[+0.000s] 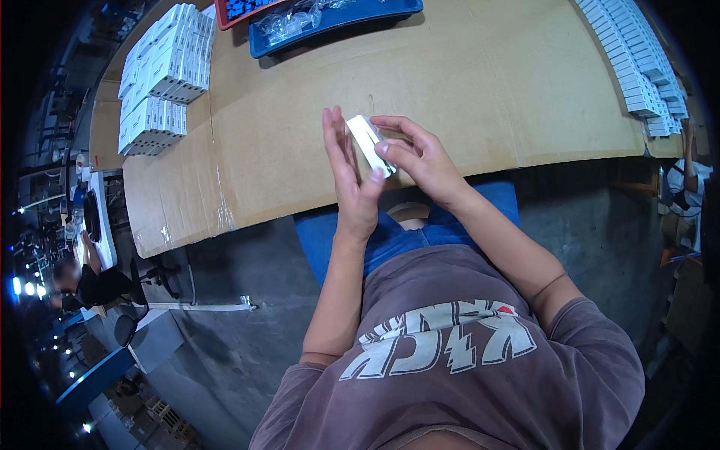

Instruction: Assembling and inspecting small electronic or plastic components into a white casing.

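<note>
"So, what's the biggest thing here?"

"The table (465,82), covered in brown board. A stack of white boxes (169,56) stands on its left side, and long rows of similar boxes (626,56) run along the right. At the far edge, a blue tray (360,21) holds clear plastic, just beside a red tray (223,19) with blue pieces in it."

"And the hands?"

"Both are over the near part of the table. The right hand (424,157) is closed on a small white box (363,142), thumb on the near face and fingers toward the far end. The left hand (351,180) is open, its fingers straight and together, palm turned to the box."

"Is the left touching it?"

"Its thumb is at the lower end, but blur hides whether it presses there."

"Which step is this, then?"

"Handling that one box in the air, I'd judge: turning it or settling its edges. I can't tell if an end is open."

"What does the next move call for?"

"Probably a steady right pinch, with the left palm brought in flat, lightly enough not to dent the sides."
</note>
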{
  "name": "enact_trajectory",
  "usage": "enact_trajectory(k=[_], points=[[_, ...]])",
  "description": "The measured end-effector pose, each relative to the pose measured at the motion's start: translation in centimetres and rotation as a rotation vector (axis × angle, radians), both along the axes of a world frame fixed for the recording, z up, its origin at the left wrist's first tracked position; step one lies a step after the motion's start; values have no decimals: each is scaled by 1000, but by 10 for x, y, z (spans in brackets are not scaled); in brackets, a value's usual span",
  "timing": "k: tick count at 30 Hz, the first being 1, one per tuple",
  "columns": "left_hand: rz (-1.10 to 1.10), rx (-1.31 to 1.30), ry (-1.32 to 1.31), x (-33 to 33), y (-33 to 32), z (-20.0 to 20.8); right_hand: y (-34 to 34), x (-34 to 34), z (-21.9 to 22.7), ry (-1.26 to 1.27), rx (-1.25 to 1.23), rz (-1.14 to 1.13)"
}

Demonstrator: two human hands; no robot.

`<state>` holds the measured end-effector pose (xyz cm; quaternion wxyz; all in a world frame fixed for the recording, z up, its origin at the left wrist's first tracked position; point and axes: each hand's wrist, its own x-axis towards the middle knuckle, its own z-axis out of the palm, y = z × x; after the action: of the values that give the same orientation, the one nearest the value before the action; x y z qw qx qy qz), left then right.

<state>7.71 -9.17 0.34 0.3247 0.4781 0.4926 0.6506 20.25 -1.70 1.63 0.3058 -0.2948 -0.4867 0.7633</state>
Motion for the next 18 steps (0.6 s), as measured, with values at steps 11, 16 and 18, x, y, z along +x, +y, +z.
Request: enact_trajectory(k=[11,16,18], points=[[152,-149,-407,26,1,12,-19,-7,-3,-140,759,-199],[189,-151,-309,30,-1,19,-15,-5,-13,-199,1096,-189],[191,-162,-270,30,-4,20,-14,-4,-14,-196,1122,-193]])
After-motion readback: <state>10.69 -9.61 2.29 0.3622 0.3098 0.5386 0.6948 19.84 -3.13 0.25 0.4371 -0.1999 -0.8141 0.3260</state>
